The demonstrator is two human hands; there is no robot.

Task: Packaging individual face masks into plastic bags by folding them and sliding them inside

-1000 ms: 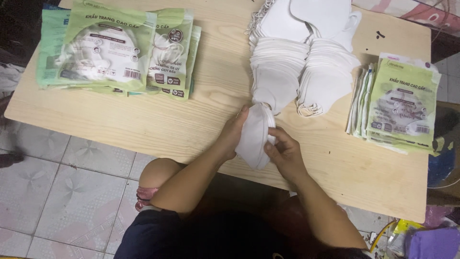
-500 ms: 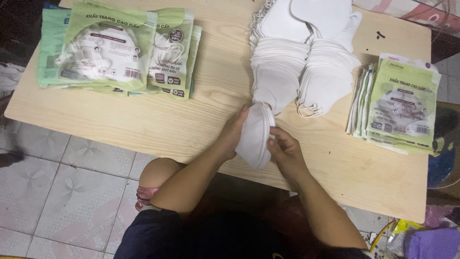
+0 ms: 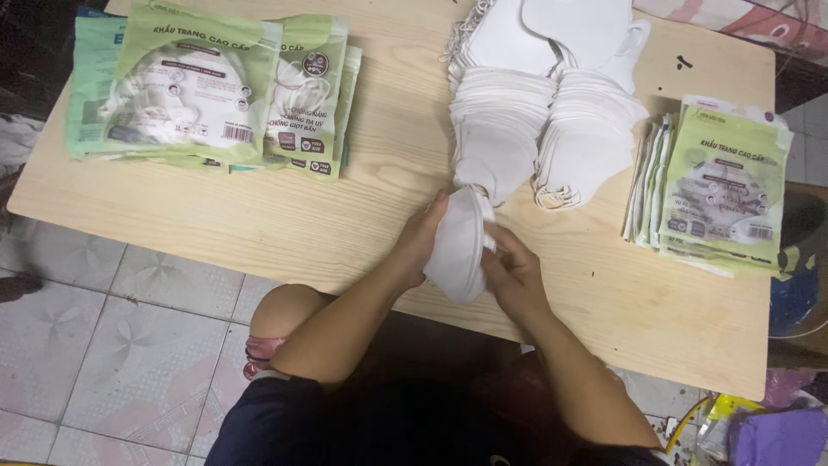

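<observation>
Near the table's [image 3: 259, 233] front edge we've got the mask bundle [image 3: 455, 246] clamped between left hand [image 3: 420, 242] and right hand [image 3: 511, 272]; long axis upright, equally near both.

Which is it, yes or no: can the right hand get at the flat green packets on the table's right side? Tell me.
Probably yes. The right hand is busy, gripping the small stack of white masks together with the left hand, but only bare table lies between it and the green packets.
</observation>
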